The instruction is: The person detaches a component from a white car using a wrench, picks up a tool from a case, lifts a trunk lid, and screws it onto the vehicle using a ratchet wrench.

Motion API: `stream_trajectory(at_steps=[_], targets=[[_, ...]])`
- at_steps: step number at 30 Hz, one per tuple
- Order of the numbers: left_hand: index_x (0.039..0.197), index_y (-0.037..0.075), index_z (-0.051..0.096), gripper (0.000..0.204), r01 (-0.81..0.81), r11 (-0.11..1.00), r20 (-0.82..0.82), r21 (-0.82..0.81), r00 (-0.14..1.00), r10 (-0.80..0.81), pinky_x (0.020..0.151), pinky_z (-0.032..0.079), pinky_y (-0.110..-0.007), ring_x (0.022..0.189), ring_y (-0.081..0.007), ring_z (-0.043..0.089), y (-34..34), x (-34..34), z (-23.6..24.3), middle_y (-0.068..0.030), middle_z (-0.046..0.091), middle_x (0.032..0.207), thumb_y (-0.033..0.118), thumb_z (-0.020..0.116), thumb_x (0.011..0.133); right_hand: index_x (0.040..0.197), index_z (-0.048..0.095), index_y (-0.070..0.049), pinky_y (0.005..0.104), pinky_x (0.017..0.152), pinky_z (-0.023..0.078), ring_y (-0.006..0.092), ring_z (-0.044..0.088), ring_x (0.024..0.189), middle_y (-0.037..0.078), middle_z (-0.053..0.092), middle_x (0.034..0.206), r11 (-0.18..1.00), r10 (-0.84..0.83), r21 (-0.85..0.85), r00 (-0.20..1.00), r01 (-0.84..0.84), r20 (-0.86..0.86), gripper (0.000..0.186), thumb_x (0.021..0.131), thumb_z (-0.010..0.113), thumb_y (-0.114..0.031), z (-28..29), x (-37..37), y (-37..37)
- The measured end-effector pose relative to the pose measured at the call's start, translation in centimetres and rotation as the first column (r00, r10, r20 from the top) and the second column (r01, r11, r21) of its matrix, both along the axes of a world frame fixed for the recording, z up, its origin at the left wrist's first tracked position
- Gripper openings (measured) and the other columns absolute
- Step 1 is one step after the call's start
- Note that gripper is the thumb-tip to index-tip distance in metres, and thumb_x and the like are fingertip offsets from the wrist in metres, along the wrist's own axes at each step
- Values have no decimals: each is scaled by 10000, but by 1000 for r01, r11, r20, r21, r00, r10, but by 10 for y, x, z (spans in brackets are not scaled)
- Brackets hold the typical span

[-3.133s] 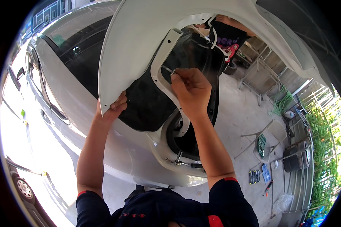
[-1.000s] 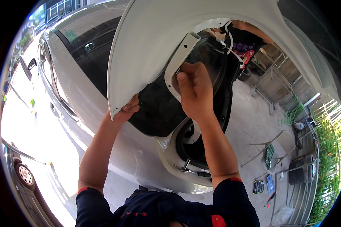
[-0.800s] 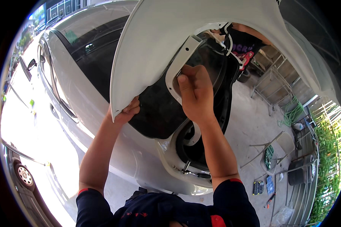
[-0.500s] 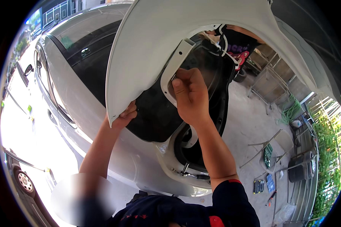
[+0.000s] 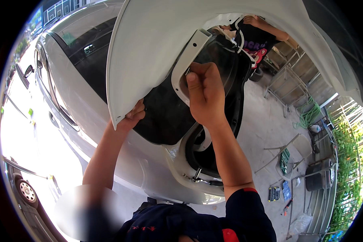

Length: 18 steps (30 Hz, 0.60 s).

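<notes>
While the left hand (image 5: 133,115) curls round the corner of the raised white lid (image 5: 149,56), the right hand (image 5: 205,94) pinches narrowly on a small metal piece (image 5: 188,70), mostly hidden, beside the curved arm (image 5: 184,58). Purple lettering on a co-worker's black shirt (image 5: 262,38); red characters on the wearer's. Pale concrete floor (image 5: 258,133); folding chair (image 5: 302,145), coiled green hose (image 5: 308,115).

Raised panel (image 5: 149,52): smooth, painted, low sheen. Curved arm (image 5: 187,54): smooth painted metal. Car body (image 5: 135,173), left: glossy paint. Floor (image 5: 258,125), right: matt, concrete-like. Shirt (image 5: 173,222), near: matt cloth.
</notes>
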<state>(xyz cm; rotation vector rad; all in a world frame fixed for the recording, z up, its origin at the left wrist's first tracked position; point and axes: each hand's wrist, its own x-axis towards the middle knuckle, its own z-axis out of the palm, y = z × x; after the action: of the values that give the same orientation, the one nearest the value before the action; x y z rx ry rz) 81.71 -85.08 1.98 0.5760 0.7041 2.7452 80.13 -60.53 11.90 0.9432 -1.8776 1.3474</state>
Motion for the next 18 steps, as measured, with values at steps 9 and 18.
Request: stream_trajectory(at_steps=[9, 18], targets=[[949, 76, 629, 198, 2, 1000, -10, 18, 1000, -2, 489, 289, -235, 485, -68, 425, -1, -4, 0, -32, 558, 703, 272, 652, 966, 1078, 522, 16, 300, 706, 516, 161, 640, 738, 111, 688, 873, 998, 32, -57, 999, -30, 43, 156, 1063, 556, -136, -2, -6, 0], [931, 80, 619, 168, 40, 999, -34, 24, 999, -39, 490, 290, -236, 479, -72, 428, -3, -7, -2, -28, 552, 709, 242, 655, 960, 1086, 537, 17, 274, 865, 475, 98, 582, 924, 79, 681, 1051, 997, 68, -50, 983, -60, 168, 200, 1066, 563, -181, 1, 1, 2]])
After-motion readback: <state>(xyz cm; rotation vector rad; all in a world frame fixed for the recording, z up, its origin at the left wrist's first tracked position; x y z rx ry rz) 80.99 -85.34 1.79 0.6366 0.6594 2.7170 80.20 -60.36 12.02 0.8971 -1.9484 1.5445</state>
